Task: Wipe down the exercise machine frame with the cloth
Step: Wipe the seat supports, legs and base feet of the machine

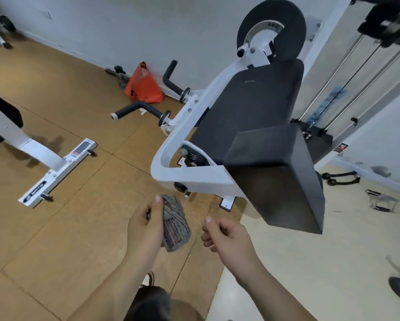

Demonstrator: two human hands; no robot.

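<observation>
My left hand [145,225] grips a folded grey striped cloth [175,224] below the machine. The cloth hangs from the thumb and fingers, a short way under the white frame [166,149] of the exercise machine. That frame curves round a black padded seat [250,105] and a black block pad [277,179]. My right hand [226,235] hovers to the right of the cloth with its fingers curled, and it holds nothing. Neither hand touches the frame.
Two black handle grips [134,108] stick out from the frame's left side. An orange bag [143,85] leans on the wall. The white base of another machine [55,172] lies on the floor at left. A cable stack [333,93] stands at the right.
</observation>
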